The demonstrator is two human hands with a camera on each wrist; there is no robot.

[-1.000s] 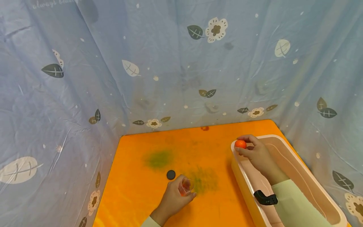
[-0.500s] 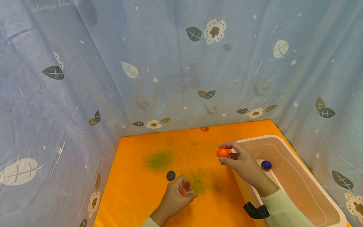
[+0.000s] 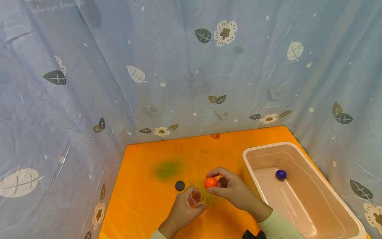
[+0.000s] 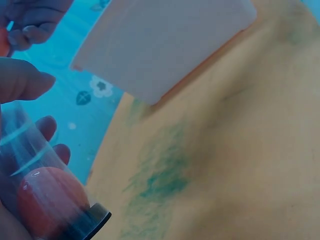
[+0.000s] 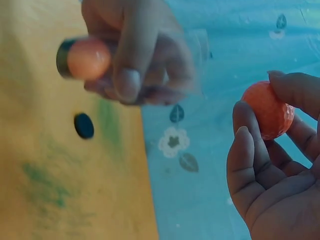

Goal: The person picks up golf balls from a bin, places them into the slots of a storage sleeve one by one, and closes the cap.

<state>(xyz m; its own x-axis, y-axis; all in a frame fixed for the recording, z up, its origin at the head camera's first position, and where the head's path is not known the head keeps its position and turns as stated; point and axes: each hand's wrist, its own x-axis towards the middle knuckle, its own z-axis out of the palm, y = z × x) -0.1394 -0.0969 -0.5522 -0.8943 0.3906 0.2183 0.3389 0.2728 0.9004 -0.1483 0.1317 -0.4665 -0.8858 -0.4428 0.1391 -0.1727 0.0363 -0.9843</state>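
Note:
My left hand (image 3: 183, 207) grips a clear plastic tube (image 3: 195, 198) with its open mouth up. In the left wrist view an orange ball (image 4: 52, 200) sits inside at the bottom, against a black end cap (image 4: 97, 220). My right hand (image 3: 235, 192) pinches a dimpled orange golf ball (image 3: 210, 183) between thumb and fingers, just right of the tube's mouth and apart from it. The right wrist view shows this golf ball (image 5: 270, 110) held at the fingertips. A round black cap (image 3: 180, 185) lies on the table, beyond the left hand.
A pale pink plastic tub (image 3: 250, 159) stands at the table's right side, with a blue ball (image 3: 281, 174) inside. The orange table (image 3: 143, 209) bears green smudges. Blue patterned curtains (image 3: 179, 66) hang at the back and both sides.
My right hand has carried the orange golf ball leftward and nearer, from over the tub's rim to beside the tube. The blue ball in the tub has come into view. The left hand stays put.

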